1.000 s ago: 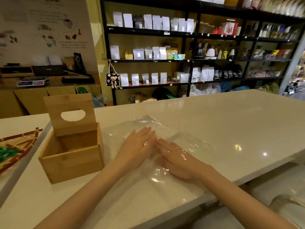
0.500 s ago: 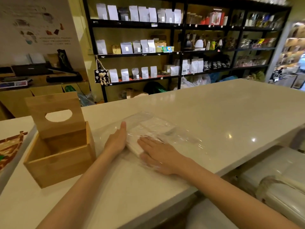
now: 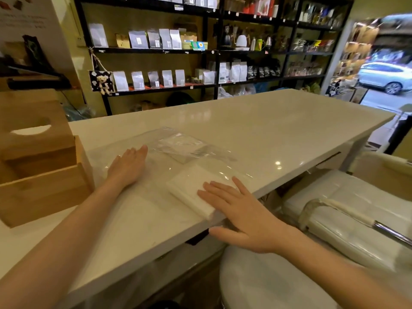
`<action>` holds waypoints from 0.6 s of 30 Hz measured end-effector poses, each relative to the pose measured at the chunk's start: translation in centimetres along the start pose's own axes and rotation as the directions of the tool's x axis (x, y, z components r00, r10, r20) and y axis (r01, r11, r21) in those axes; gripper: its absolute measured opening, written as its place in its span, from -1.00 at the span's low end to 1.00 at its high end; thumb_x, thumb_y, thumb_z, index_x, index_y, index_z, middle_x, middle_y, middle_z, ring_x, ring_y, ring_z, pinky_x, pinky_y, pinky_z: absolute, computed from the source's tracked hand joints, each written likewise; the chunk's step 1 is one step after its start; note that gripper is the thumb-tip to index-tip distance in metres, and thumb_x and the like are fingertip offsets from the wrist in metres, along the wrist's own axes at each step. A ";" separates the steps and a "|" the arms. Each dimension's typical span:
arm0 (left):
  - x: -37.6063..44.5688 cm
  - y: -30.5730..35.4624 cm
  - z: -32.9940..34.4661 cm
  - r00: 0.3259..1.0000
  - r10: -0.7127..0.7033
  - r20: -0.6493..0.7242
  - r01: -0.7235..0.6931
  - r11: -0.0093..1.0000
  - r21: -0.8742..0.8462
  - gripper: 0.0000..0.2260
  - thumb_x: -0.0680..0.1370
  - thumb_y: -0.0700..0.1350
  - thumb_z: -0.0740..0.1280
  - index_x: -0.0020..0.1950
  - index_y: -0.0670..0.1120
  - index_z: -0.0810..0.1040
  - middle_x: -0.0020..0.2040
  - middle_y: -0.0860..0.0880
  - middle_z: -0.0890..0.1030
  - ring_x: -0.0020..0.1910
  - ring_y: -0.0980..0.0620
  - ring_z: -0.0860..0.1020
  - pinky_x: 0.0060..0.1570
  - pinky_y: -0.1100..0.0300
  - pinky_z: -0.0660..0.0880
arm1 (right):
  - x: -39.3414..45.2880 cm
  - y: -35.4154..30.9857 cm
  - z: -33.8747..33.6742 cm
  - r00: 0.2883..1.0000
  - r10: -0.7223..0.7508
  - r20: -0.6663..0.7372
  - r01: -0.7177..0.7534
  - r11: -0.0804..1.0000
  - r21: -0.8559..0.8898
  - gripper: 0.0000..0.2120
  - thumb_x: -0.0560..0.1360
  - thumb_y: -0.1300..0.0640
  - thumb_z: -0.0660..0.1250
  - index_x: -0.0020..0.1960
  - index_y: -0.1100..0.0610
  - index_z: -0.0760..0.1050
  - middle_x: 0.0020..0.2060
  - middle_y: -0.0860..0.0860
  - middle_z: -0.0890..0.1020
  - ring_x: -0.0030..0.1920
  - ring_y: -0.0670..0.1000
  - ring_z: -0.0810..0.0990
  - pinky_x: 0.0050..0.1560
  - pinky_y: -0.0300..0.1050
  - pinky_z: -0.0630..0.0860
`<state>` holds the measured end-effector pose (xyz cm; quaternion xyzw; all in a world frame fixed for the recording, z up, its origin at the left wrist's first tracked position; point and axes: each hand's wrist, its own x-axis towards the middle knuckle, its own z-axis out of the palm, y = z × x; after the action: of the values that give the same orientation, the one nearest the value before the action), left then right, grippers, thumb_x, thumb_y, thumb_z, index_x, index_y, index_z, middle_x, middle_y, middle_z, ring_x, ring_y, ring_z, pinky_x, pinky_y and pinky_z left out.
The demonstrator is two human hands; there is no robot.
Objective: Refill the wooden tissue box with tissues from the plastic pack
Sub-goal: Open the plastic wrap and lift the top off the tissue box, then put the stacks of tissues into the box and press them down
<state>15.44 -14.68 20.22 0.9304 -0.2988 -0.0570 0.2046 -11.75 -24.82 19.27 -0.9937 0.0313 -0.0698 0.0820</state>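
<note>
The wooden tissue box (image 3: 44, 190) stands open at the left of the white counter (image 3: 267, 130), its lid with the oval slot (image 3: 33, 130) tilted up behind it. A clear plastic pack (image 3: 185, 146) lies flattened in the middle of the counter. My left hand (image 3: 128, 166) presses flat on the pack's left part, fingers apart. A white stack of tissues (image 3: 187, 188) sits out of the pack at the counter's near edge. My right hand (image 3: 243, 215) has its fingers on top of the stack's near end and its thumb below the edge.
A white round stool (image 3: 256, 282) stands below the counter's near edge. To its right lies a bag of more wrapped packs (image 3: 356, 219). Dark shelves with pouches (image 3: 200, 52) line the wall beyond the counter.
My right hand has drawn the tissue stack out of the pack towards the counter's near edge. My left hand went from edge-on to flat on the plastic. The view turned right.
</note>
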 end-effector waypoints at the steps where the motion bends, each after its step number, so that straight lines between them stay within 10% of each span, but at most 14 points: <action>1: 0.0 0.0 0.0 1.000 0.017 0.005 -0.017 0.999 0.040 -0.63 0.59 -0.17 -0.03 0.41 -0.18 0.13 0.33 -0.27 0.35 0.34 -0.20 0.30 0.33 -0.13 0.22 | -0.6 0.2 0.3 0.999 -0.007 -0.044 0.005 0.999 -0.039 -0.38 0.52 -0.19 0.11 0.49 -0.08 -0.01 0.51 -0.09 0.08 0.50 -0.15 -0.06 0.48 -0.02 -0.34; 4: -0.2 0.1 0.1 0.998 0.059 -0.008 -0.057 0.986 0.156 -0.62 0.59 -0.22 -0.04 0.41 -0.16 0.14 0.36 -0.25 0.33 0.37 -0.20 0.27 0.34 -0.17 0.19 | -1.9 1.0 1.8 0.972 -0.074 -0.225 0.019 0.971 -0.237 -0.40 0.41 -0.05 0.23 0.41 0.06 0.24 0.38 0.01 0.43 0.41 -0.03 0.33 0.47 0.15 -0.02; 10: -0.3 -0.4 0.2 0.996 0.087 -0.013 -0.081 0.966 0.245 -0.60 0.60 -0.22 -0.09 0.45 -0.13 0.11 0.49 -0.19 0.18 0.48 -0.15 0.12 0.42 -0.18 0.07 | -2.3 2.0 2.1 0.817 -0.173 -0.550 0.085 0.979 -0.183 -0.58 0.40 0.16 0.32 0.25 0.11 0.36 0.11 0.06 0.65 0.17 -0.05 0.49 0.31 0.00 0.32; 15: -0.9 -0.5 0.1 0.991 0.121 0.056 -0.129 0.976 0.175 -0.59 0.62 -0.04 -0.06 0.45 -0.09 0.20 0.51 -0.15 0.16 0.50 -0.09 0.09 0.45 -0.09 -0.02 | -1.6 0.8 -3.0 0.716 0.163 -0.678 0.154 0.911 0.382 -0.83 0.43 0.01 0.28 0.00 -0.02 0.52 -0.19 -0.27 0.62 -0.24 -0.19 0.53 -0.21 -0.45 0.38; 18: -1.5 -0.2 0.1 0.988 0.147 0.054 -0.152 0.983 0.105 -0.58 0.61 0.02 -0.02 0.42 -0.11 0.27 0.48 -0.16 0.23 0.47 -0.08 0.16 0.44 -0.04 0.01 | -0.3 0.7 -6.3 0.690 0.377 -0.618 0.186 0.732 0.655 -0.86 0.37 0.03 0.29 -0.07 -0.09 0.53 -0.22 -0.19 0.63 -0.22 -0.19 0.56 -0.23 -0.33 0.48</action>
<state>14.31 -13.67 20.00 0.9135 -0.3752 -0.0464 0.1503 -13.03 -26.51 25.21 -0.7813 0.0893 -0.4527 0.4202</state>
